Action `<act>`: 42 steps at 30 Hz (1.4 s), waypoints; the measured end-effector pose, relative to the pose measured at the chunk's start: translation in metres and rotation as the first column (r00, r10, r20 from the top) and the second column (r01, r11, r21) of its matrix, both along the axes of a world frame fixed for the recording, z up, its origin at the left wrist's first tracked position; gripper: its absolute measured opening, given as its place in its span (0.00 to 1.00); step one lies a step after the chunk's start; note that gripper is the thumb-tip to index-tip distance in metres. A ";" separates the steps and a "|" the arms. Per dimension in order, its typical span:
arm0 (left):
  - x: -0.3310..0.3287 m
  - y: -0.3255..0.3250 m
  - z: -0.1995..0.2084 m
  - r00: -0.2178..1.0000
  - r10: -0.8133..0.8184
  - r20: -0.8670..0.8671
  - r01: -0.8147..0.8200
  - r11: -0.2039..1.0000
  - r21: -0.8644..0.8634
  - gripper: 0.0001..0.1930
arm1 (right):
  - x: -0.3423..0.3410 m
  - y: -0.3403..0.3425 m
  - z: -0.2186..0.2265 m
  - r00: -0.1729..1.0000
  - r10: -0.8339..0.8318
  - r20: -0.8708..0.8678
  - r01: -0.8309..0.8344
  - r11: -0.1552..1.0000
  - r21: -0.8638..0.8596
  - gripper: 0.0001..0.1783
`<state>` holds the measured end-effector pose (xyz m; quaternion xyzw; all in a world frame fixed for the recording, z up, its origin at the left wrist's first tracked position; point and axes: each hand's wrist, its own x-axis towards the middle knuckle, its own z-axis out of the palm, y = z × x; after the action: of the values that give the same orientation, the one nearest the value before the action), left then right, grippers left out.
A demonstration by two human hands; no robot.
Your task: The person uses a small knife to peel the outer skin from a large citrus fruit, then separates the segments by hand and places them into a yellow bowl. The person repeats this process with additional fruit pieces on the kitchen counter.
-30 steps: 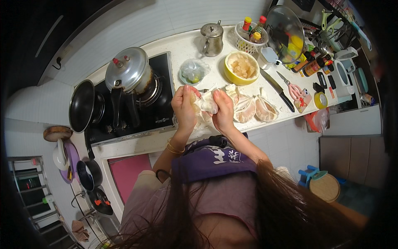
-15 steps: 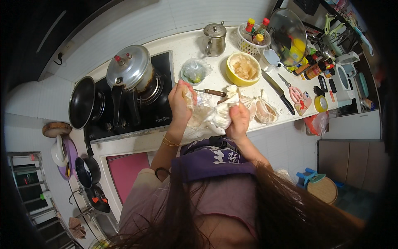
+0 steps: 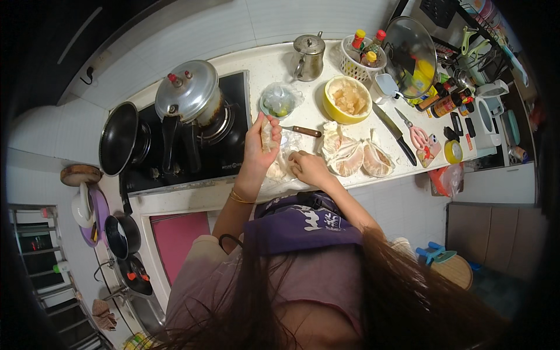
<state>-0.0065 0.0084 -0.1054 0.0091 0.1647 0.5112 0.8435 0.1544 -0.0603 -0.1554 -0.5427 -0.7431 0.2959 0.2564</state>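
Observation:
My left hand [image 3: 261, 146] is closed around a peeled pomelo segment [image 3: 267, 136], held above the counter's front edge. My right hand [image 3: 309, 168] rests low over a clear plastic bag [image 3: 287, 151] with pale peel scraps in it; its fingers are bent down, and their tips are partly hidden. Just right of that hand lie several pomelo segments [image 3: 349, 158] in white pith. Behind them stands a hollowed yellow pomelo rind [image 3: 331, 109], filled with pomelo flesh [image 3: 348, 96]. A wooden-handled knife [image 3: 306, 131] lies behind the bag.
Left is a black gas hob [image 3: 233, 153] with a pressure cooker [image 3: 192, 96] and a frying pan [image 3: 119, 137]. A bagged bowl [image 3: 279, 100] and metal pot [image 3: 308, 57] stand behind. Right are a large knife [image 3: 395, 134], pink scissors [image 3: 419, 137] and a bottle basket [image 3: 361, 70].
My right hand has let go of the white-pithed pomelo piece, which now lies by the other segments, and has moved left to the plastic bag. My left hand still holds its segment.

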 end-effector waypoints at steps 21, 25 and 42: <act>0.024 -0.021 0.000 0.799 0.027 -0.600 0.117 0.973 0.199 0.14 | -0.006 0.006 0.095 0.965 -0.001 -0.261 0.151 0.817 0.556 0.05; 0.013 -0.027 -0.003 0.904 -0.161 -0.397 0.221 0.969 0.109 0.13 | 0.006 0.019 0.092 0.891 -0.126 -0.436 0.317 0.859 0.401 0.04; 0.001 -0.012 0.003 0.994 -0.046 0.096 0.053 0.996 -0.068 0.14 | 0.001 0.008 0.035 0.994 -0.042 -0.101 0.064 0.973 0.224 0.02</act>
<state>-0.0060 -0.0032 -0.1021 -0.0407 0.1422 0.4837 0.8626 0.1558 -0.0525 -0.1203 -0.5146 -0.7442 0.2279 0.3597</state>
